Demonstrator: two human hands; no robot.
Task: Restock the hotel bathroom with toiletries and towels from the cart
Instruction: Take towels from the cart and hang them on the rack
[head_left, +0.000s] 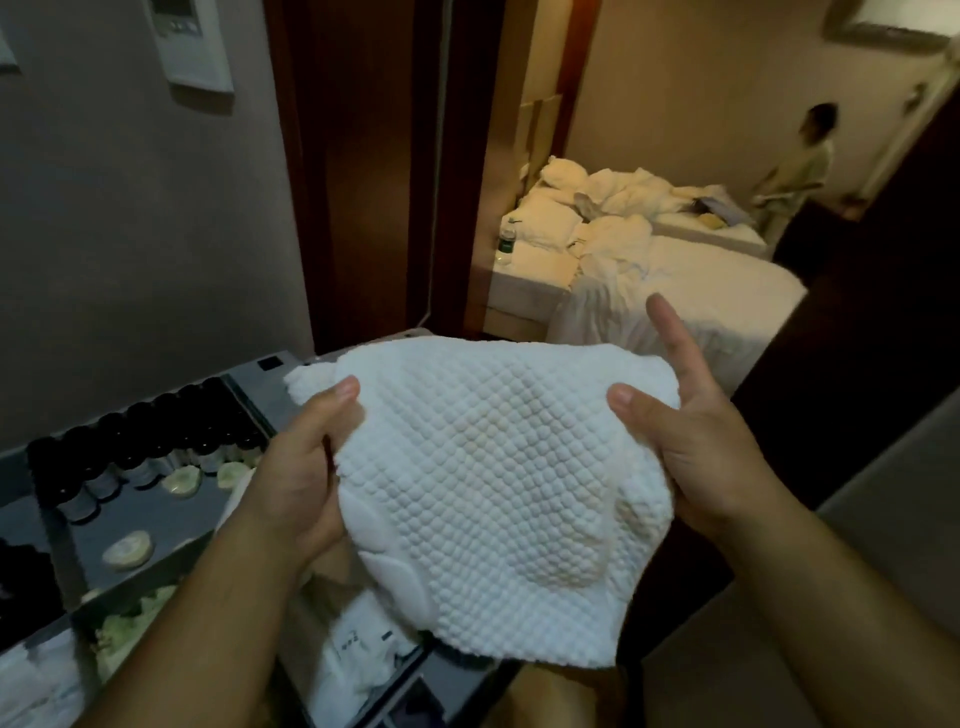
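In the head view, the towel (493, 467) is a white cloth with a raised, bubbled weave. It is held up in the air between both hands, over the near corner of the cart (260, 382) and in front of the open doorway to the bedroom. It looks light and thoroughly limp: the middle sags and bulges, and the lower edge droops toward the cart, so it will probably take whatever shape the hands give it and cannot break. The rough weave should give good purchase with little risk of slipping. The sensible places to hold it are the two opposite edges or corners, as here, so it hangs flat enough to fold. The left grip (306, 467) clasps the left edge, with the thumb lying on top and the fingers tucked underneath, out of sight. The right grip (691, 431) pinches the right edge with the thumb on the upper face, the forefinger sticks straight up free of the cloth, and the other fingers are hidden behind it. Both forearms reach forward from the bottom of the frame, palms turned inward toward each other. Below, the cart tray holds a row of dark bottles (145, 431) and round soaps (128, 548).
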